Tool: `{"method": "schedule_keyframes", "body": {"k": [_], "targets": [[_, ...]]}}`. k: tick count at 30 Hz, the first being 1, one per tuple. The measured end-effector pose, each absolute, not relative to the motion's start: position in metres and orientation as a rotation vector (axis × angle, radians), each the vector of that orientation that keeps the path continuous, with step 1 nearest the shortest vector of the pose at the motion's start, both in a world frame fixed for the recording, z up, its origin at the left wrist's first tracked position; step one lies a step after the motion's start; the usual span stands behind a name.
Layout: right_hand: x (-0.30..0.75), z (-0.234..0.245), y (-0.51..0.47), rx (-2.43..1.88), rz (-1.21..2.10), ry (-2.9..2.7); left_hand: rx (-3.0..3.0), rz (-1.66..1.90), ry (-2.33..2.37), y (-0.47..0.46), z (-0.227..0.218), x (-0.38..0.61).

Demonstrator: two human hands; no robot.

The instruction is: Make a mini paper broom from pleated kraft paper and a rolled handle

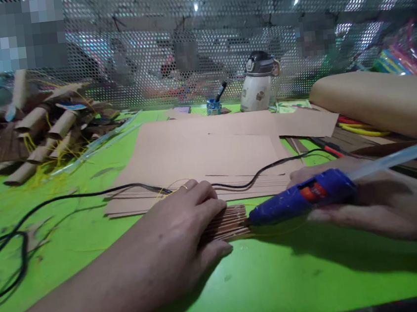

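Note:
My left hand [196, 222] presses a small bundle of narrow brown strips [234, 221] against the green tabletop, its fingers curved over the far side and the thumb along the near side. From the right, my right hand [377, 203] grips a blue hot glue gun [302, 197] with a clear glue stick [398, 156] in its back end. The gun's nozzle meets the right end of the strips; whether glue is coming out cannot be made out. Fine yellow thread runs close by the strips.
A stack of brown paper sheets [208, 151] lies behind my hands, crossed by a black cord [122, 187]. Paper tubes [33, 120] with yellow string are piled at left. Beyond the stack stand a white bottle [257, 91] and a small blue jar [214, 107]. A large paper roll [377, 98] lies at right.

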State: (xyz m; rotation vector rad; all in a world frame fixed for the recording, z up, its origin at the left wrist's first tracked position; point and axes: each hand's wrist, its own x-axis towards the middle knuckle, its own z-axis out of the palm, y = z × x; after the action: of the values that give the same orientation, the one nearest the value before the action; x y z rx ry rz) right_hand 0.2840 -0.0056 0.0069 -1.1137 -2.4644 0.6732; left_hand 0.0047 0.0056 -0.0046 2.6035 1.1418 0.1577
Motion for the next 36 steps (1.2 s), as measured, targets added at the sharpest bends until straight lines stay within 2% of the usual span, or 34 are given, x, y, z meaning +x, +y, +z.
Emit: {"method": "schedule_keyframes", "body": {"k": [36], "targets": [[0.287,0.009,-0.010,-1.203,0.659,-2.449,2.639,0.154,1.137,0.005,-0.004,0.005]]}}
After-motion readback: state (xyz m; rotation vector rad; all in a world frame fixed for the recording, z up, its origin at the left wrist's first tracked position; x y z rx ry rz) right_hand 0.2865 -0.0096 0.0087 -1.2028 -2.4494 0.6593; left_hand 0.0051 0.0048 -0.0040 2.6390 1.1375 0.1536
